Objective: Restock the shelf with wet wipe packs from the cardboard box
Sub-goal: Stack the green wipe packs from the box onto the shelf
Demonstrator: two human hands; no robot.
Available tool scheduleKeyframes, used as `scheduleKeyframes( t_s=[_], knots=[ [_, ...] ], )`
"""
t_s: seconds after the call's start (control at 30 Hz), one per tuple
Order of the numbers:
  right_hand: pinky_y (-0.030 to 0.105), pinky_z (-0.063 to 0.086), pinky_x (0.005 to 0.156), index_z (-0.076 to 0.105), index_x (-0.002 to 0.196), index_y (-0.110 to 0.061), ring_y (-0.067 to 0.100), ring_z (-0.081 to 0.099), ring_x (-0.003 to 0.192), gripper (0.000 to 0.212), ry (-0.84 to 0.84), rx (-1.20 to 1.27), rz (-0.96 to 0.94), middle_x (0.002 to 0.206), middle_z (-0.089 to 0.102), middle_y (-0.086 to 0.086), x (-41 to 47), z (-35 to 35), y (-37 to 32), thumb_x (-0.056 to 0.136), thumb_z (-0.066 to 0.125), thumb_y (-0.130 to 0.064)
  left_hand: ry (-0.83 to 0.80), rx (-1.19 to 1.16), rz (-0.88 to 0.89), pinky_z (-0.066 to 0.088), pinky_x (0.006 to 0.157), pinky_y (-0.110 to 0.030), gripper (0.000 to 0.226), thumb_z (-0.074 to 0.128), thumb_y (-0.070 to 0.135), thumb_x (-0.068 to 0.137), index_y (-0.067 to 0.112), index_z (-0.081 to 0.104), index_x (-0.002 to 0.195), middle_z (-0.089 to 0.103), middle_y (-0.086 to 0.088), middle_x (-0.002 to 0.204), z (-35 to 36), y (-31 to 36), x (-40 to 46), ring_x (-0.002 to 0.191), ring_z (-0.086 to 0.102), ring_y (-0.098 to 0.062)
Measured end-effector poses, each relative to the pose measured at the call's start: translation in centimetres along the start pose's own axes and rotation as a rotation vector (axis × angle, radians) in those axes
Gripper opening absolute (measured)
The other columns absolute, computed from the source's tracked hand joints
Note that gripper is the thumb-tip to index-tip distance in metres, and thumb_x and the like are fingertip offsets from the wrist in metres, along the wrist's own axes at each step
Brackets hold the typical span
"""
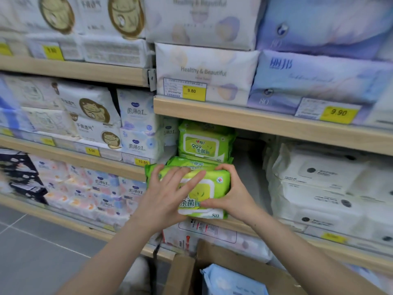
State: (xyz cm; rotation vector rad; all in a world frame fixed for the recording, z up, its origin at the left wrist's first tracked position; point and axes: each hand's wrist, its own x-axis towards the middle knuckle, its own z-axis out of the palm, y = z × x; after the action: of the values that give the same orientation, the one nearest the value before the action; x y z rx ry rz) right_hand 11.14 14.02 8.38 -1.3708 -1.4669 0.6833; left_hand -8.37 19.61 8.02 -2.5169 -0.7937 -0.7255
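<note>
— So, the fingers?
— Left hand (168,192) lies spread flat over the face of the green wet wipe pack (204,192); right hand (230,195) curls round its right end, thumb underneath. Both grip it.
— And the pack?
— At the front edge of the wooden shelf (244,225), tilted forward, with another green pack (205,143) upright behind and one lying flat between them.
— Beyond that?
— White packs (319,188) sit to the right; the cardboard box (229,256) stands below, holding a blue pack (231,282).
</note>
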Motion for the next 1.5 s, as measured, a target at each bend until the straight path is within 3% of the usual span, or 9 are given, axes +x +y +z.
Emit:
scheduleKeyframes(
  t_s=[0.2,0.4,0.53,0.7,0.83,1.0,1.2,1.3,1.5],
  knots=[
    [0.041,0.05,0.082,0.041,0.096,-0.047,0.021,0.055,0.096,0.078,0.253,-0.073,-0.115,0.106,0.054,-0.003,0.7,-2.3,-0.2,0.036,0.088,-0.035,0.041,-0.191,-0.406,0.014,0.108,-0.06,0.131,0.064,0.079,0.044,0.023,0.006,0.148,0.019,-0.009,0.152,0.5,-3.7,-0.8,0.138,0.02,-0.024],
    [0.035,0.047,0.089,0.041,0.1,-0.045,0.018,0.054,0.099,0.081,0.305,-0.188,-0.172,0.111,0.055,0.0,6.3,-3.5,-1.0,0.043,0.093,-0.019,-0.435,-0.138,-0.67,0.0,0.107,-0.065,0.136,0.029,0.095,0.042,0.015,-0.004,0.148,-0.006,-0.006,0.157,5.7,-6.1,-3.2,0.143,-0.007,-0.024],
    [0.021,0.037,0.086,0.043,0.112,-0.031,0.012,0.048,0.101,0.081,0.239,-0.289,-0.163,0.115,0.049,-0.001,9.3,-2.3,-0.3,0.048,0.091,-0.019,-0.31,-0.139,-0.654,0.005,0.106,-0.067,0.12,0.06,0.081,0.055,0.013,0.019,0.145,0.016,-0.008,0.153,6.7,-6.3,-3.5,0.141,0.007,-0.027],
    [0.015,0.021,0.099,0.057,0.118,-0.022,0.021,0.034,0.121,0.072,0.289,-0.517,-0.224,0.13,0.035,0.008,8.6,-2.9,2.3,0.053,0.089,-0.027,-0.275,-0.123,-0.631,0.016,0.097,-0.073,0.122,0.052,0.087,0.046,0.012,0.031,0.139,0.032,-0.013,0.146,7.7,-6.5,-4.3,0.137,0.024,-0.031],
    [0.017,0.027,0.097,0.057,0.119,-0.016,0.018,0.041,0.118,0.069,0.254,-0.527,-0.257,0.127,0.041,0.007,8.4,-3.2,2.7,0.057,0.088,-0.022,-0.273,-0.148,-0.635,0.023,0.091,-0.075,0.121,0.042,0.089,0.042,0.011,0.036,0.134,0.038,-0.014,0.142,7.9,-6.5,-4.3,0.133,0.029,-0.032],
    [0.011,0.028,0.092,0.058,0.117,-0.013,0.009,0.041,0.109,0.067,0.247,-0.499,-0.27,0.117,0.04,-0.002,8.6,-3.3,2.8,0.057,0.087,-0.018,-0.262,-0.144,-0.656,0.017,0.096,-0.074,0.121,0.073,0.073,0.042,0.01,0.036,0.138,0.032,-0.013,0.147,8.0,-6.3,-4.3,0.138,0.023,-0.031],
    [0.027,0.031,0.104,0.051,0.129,-0.017,0.026,0.042,0.122,0.079,0.115,-0.569,-0.174,0.132,0.042,0.012,8.1,-4.8,0.8,0.059,0.086,-0.024,-0.312,-0.181,-0.683,0.025,0.1,-0.061,0.103,0.07,0.063,0.064,0.012,0.025,0.142,0.018,-0.009,0.151,6.2,-5.5,-3.4,0.137,0.022,-0.029],
    [0.029,0.031,0.105,0.048,0.132,-0.017,0.027,0.042,0.124,0.075,0.084,-0.608,-0.187,0.134,0.044,0.013,5.8,-6.2,-0.5,0.066,0.08,-0.033,-0.208,-0.327,-0.615,0.042,0.088,-0.051,0.077,0.066,0.045,0.075,0.006,0.037,0.134,0.031,-0.014,0.143,5.0,-2.9,-4.0,0.122,0.042,-0.037],
    [0.03,0.034,0.103,0.052,0.127,-0.014,0.021,0.045,0.119,0.058,-0.011,-0.619,-0.136,0.124,0.049,0.008,-5.0,-6.0,2.1,0.076,0.064,-0.039,-0.272,-0.624,-0.542,0.043,0.098,-0.047,0.073,0.044,0.05,0.073,0.01,0.044,0.134,0.043,-0.017,0.139,5.9,7.7,-10.5,0.128,0.041,-0.033]
  ],
)
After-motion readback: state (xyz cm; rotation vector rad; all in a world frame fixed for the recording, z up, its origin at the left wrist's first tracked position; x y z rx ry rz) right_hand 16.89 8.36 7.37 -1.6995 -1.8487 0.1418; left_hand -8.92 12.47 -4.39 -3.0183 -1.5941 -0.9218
